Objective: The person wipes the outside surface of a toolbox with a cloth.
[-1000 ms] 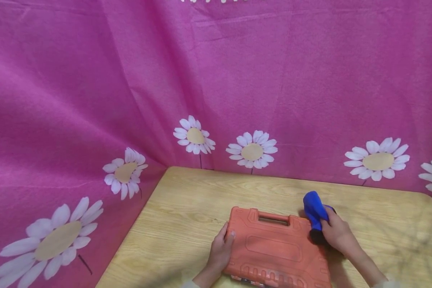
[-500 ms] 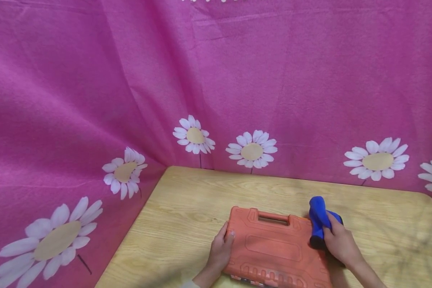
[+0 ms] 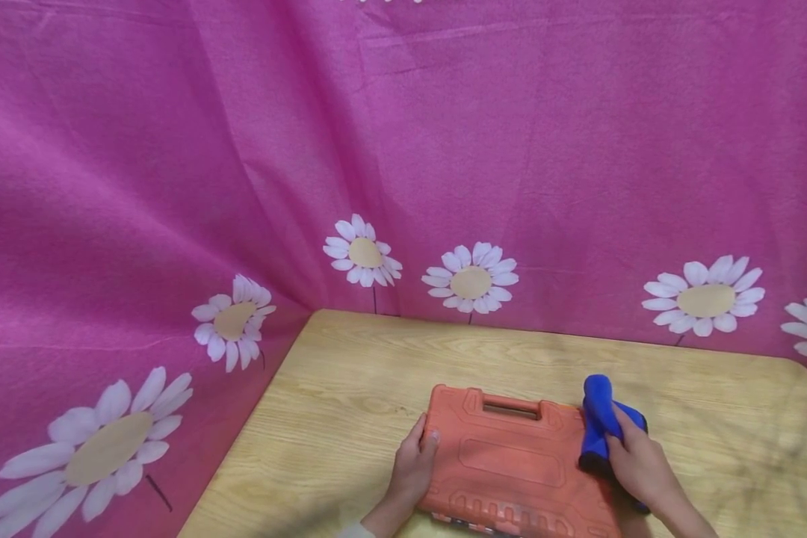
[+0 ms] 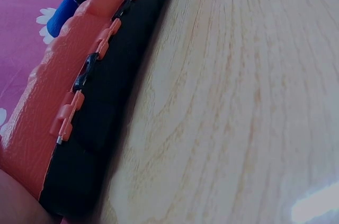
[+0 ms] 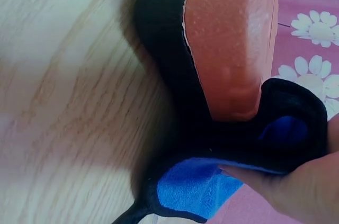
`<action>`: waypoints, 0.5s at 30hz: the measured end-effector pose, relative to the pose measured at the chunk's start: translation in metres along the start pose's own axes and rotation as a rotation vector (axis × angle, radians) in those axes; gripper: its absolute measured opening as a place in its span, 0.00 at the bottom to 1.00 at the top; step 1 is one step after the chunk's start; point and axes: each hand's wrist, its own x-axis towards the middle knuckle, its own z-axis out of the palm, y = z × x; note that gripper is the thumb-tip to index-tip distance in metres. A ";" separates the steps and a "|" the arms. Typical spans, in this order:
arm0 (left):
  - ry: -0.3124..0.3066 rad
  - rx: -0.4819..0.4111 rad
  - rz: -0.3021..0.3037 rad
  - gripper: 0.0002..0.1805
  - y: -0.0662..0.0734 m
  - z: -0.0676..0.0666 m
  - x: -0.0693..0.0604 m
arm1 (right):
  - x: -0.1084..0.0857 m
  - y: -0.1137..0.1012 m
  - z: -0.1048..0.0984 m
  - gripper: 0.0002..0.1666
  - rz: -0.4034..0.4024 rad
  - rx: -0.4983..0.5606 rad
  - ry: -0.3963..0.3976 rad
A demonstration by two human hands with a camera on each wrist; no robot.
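Note:
An orange plastic tool case (image 3: pixel 511 462) with a moulded handle lies on the table, its latch side toward me. My left hand (image 3: pixel 412 465) holds the case's left edge, thumb on top; its lower fingers are hidden. In my right hand (image 3: pixel 642 462) is a bunched blue cloth (image 3: pixel 598 418) with black edging, lying against the case's right side near the handle end. The right wrist view shows the cloth (image 5: pixel 198 184) folded between thumb and fingers, touching the end of the case (image 5: pixel 233 49). In the left wrist view, orange and black latches (image 4: pixel 66 115) line the black lower half.
The wooden table (image 3: pixel 336 388) reaches back to a magenta curtain (image 3: pixel 545 149) printed with white daisies. The curtain also hangs along the table's left edge. Thin shadows fall across the tabletop on the right.
My right hand has drawn the blue cloth toward me and slightly right along the case's right side. The left hand and the case have stayed in place.

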 end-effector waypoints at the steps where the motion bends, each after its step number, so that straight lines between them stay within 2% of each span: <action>1: 0.000 0.005 0.003 0.35 0.000 0.000 0.000 | 0.000 0.000 0.000 0.31 0.008 0.000 -0.007; 9: 0.005 0.018 -0.029 0.35 0.001 0.001 0.001 | -0.002 -0.001 -0.002 0.32 0.038 -0.008 -0.041; 15: 0.016 0.014 -0.025 0.35 0.003 0.001 0.000 | -0.007 -0.001 -0.001 0.32 0.047 -0.007 -0.039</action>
